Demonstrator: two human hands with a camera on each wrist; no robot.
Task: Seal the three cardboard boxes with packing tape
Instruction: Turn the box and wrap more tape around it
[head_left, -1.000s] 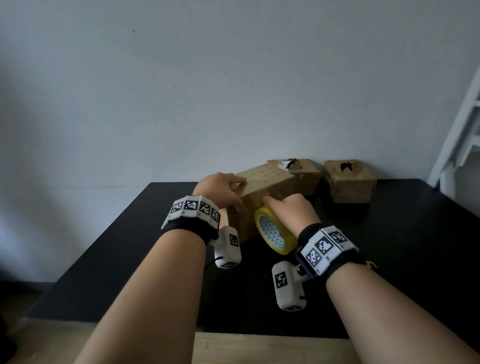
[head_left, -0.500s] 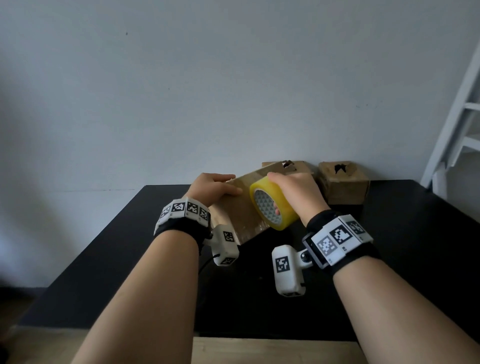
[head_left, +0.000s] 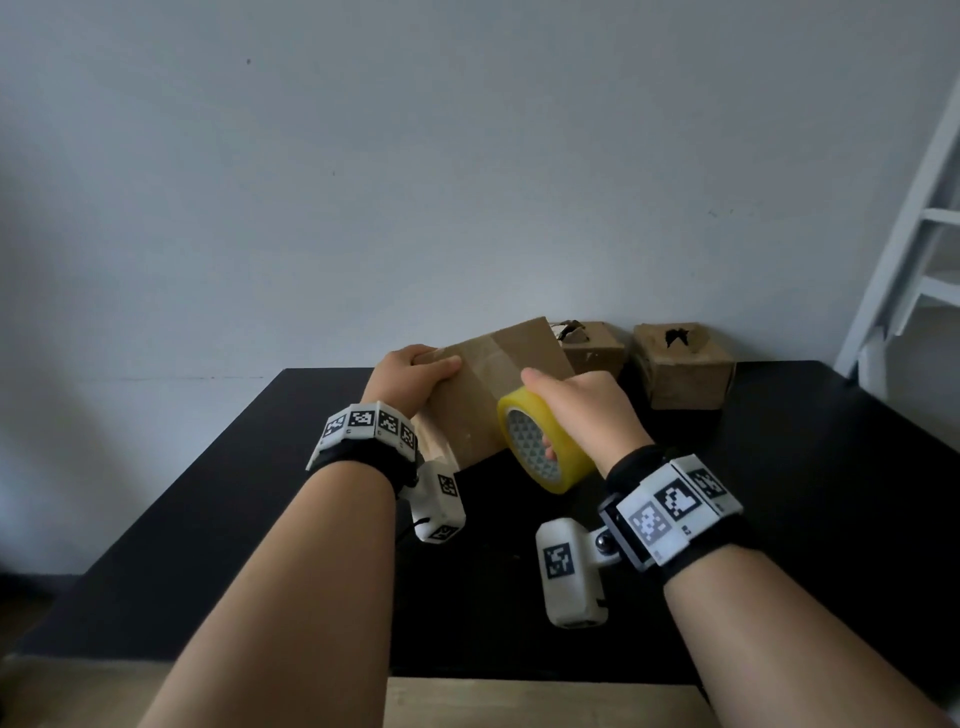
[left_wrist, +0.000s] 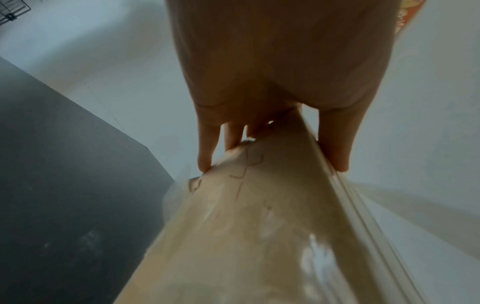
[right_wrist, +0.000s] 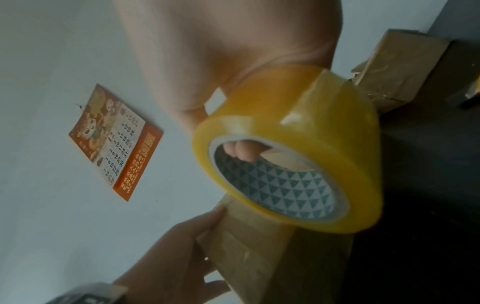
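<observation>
Both hands are busy with one cardboard box (head_left: 488, 395), which is held tilted up above a black table (head_left: 779, 493). Left hand (head_left: 410, 376) grips the box's upper left corner, thumb lying along the near face and fingers (left_wrist: 207, 148) wrapped over the far side, as the left wrist view shows. Right hand (head_left: 587, 415) holds a yellow roll of packing tape (head_left: 545, 447) against the box's lower right side, fingers threaded through the cardboard core and curled round the roll, with fingertips (right_wrist: 241, 152) visible inside the ring in the right wrist view. A glossy strip of clear tape already lies across the box's near face.

Two more small cardboard boxes sit at the back of the table against the wall: a middle box (head_left: 592, 345) and a right-hand box (head_left: 680, 366), each with a torn, dark opening on top. A calendar card (right_wrist: 114, 142) hangs on the wall, and a white ladder-like frame (head_left: 914, 249) stands at the right.

Judging by how easily one hand props it, the held box is probably light and fairly stiff, though its corners may crush under a hard squeeze. Taped faces look slick, so edges and corners likely give the surest hold. Gripping the roll through its core lets it turn; the free tape end will likely cling to itself.
</observation>
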